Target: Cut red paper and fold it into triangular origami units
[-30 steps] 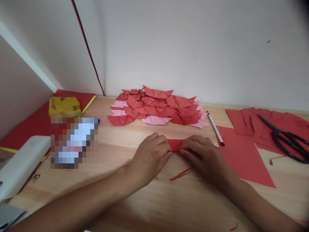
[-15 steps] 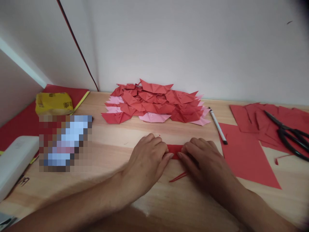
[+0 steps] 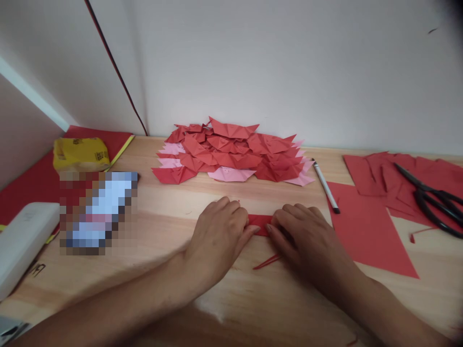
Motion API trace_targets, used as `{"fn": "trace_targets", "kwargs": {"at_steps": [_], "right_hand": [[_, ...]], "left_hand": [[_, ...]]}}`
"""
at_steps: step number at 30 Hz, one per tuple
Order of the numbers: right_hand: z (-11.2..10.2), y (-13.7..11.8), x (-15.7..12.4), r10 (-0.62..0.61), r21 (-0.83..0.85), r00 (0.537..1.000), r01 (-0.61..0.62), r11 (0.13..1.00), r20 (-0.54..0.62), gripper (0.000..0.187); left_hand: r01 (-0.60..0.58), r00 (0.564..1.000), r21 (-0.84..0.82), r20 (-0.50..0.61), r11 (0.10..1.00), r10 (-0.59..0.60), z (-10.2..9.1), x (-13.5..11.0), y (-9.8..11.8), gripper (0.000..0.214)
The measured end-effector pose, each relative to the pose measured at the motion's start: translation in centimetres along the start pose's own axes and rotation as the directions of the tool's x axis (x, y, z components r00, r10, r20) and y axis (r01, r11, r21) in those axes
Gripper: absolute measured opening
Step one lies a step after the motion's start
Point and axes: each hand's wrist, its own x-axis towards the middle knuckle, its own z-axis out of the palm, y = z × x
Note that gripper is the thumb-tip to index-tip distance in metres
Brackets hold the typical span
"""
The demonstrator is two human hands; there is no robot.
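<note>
A small piece of folded red paper (image 3: 258, 224) lies on the wooden table between my two hands. My left hand (image 3: 220, 236) is closed on its left end, thumb pointing inward along the near edge. The right end is gripped by my right hand (image 3: 306, 236), its fingers curled and its thumb at the paper's edge. Both hands cover the ends, so only the middle of the paper shows. Thin red paper strips (image 3: 266, 262) lie just below my right hand.
Behind my hands, folded red and pink paper pieces (image 3: 231, 152) lie in overlapping rows. To the right are a pen (image 3: 326, 187), a red sheet (image 3: 376, 236), cut red papers (image 3: 361, 173) and scissors (image 3: 421, 188). A yellow packet (image 3: 81, 155), blurred phone (image 3: 103, 212) and white box (image 3: 27, 241) are left.
My left hand has shifted slightly to the left along the folded paper, and a bit more red shows beside its thumb. The right hand stays nearly in place.
</note>
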Motion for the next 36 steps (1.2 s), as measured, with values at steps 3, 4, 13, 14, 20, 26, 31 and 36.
{"fn": "trace_targets", "kwargs": {"at_steps": [3, 4, 13, 14, 20, 26, 31, 36], "right_hand": [[0.0, -0.03, 0.03, 0.001, -0.015, 1.0, -0.001, 1.0, 0.007, 0.023], [0.01, -0.04, 0.04, 0.003, -0.02, 1.0, -0.003, 1.0, 0.008, 0.023], [0.11, -0.07, 0.12, 0.014, -0.062, 1.0, -0.014, 0.998, 0.011, 0.024], [0.11, -0.07, 0.12, 0.016, -0.065, 1.0, -0.015, 0.998, 0.013, 0.024], [0.06, -0.1, 0.16, 0.034, -0.075, 0.999, -0.031, 0.997, 0.034, 0.023], [0.06, -0.18, 0.16, 0.035, -0.122, 0.998, -0.028, 0.992, 0.055, 0.024], [0.16, -0.26, 0.22, 0.017, -0.16, 0.999, -0.011, 0.987, 0.034, 0.023], [0.16, -0.39, 0.36, -0.005, -0.181, 1.0, 0.008, 0.983, 0.018, 0.023]], "left_hand": [[0.001, 1.0, 0.019, 0.001, 1.0, -0.001, 0.05, 0.02, -0.01, 0.027], [0.002, 1.0, 0.02, 0.004, 1.0, -0.002, 0.06, 0.02, -0.01, 0.027], [0.007, 1.0, 0.045, 0.02, 0.999, -0.008, 0.05, -0.02, 0.08, 0.025], [0.007, 1.0, 0.049, 0.021, 0.999, -0.008, 0.05, -0.03, 0.09, 0.025], [-0.004, 0.999, 0.065, 0.034, 0.998, 0.002, 0.08, 0.01, 0.1, 0.026], [-0.009, 0.999, 0.08, 0.035, 0.997, 0.007, 0.02, 0.03, 0.18, 0.025], [-0.006, 0.999, 0.097, 0.035, 0.995, 0.002, -0.13, 0.16, 0.27, 0.024], [-0.006, 0.998, 0.116, 0.06, 0.993, -0.001, -0.02, 0.23, 0.29, 0.023]]}}
